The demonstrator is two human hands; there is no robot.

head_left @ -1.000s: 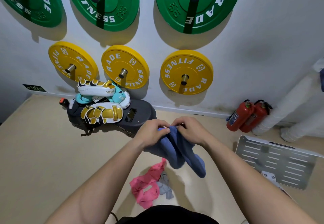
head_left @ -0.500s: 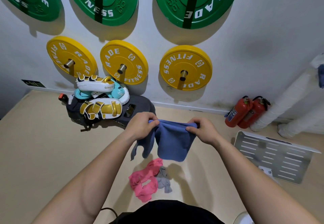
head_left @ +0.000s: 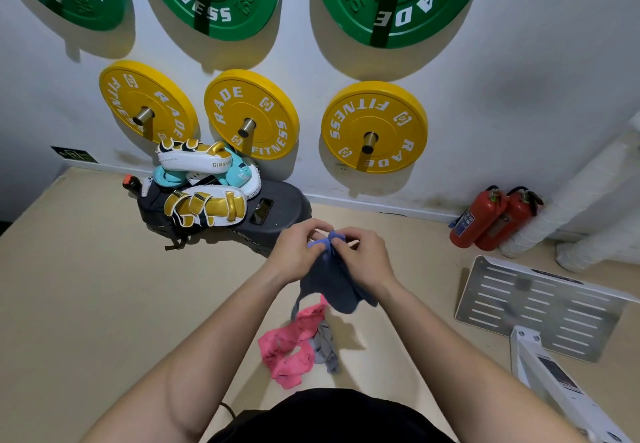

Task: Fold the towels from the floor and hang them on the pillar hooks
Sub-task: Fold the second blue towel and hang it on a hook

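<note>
- Beige matte floor [head_left: 86,286]: carries the loose towels. No pillar hooks are in view.
- White wrapped column [head_left: 588,193]: far right, well apart from both hands. Whether it carries hooks cannot be told.
- Dark blue soft cloth towel [head_left: 332,286]: held in the air between the hands, clear of the floor. Its top edge is bunched at the fingertips and its body hangs below. The long axis runs up-down, with the free end pointing down at the floor towels. Judged mid-fold and not yet ready to hang.
- Crumpled pink cloth towel [head_left: 291,345]: on the floor just under the hanging blue end and nearer the left arm. Its long axis is diagonal, from upper right to lower left.
- Left hand [head_left: 298,252]: fingers curled, pinching the blue towel's top edge from the left.
- Right hand [head_left: 363,255]: fingers curled, pinching the same edge from the right, almost touching the left hand. Both are equally near the cloth.
- Small crumpled grey cloth towel [head_left: 325,342]: on the floor, touching the pink one's right side.
</note>
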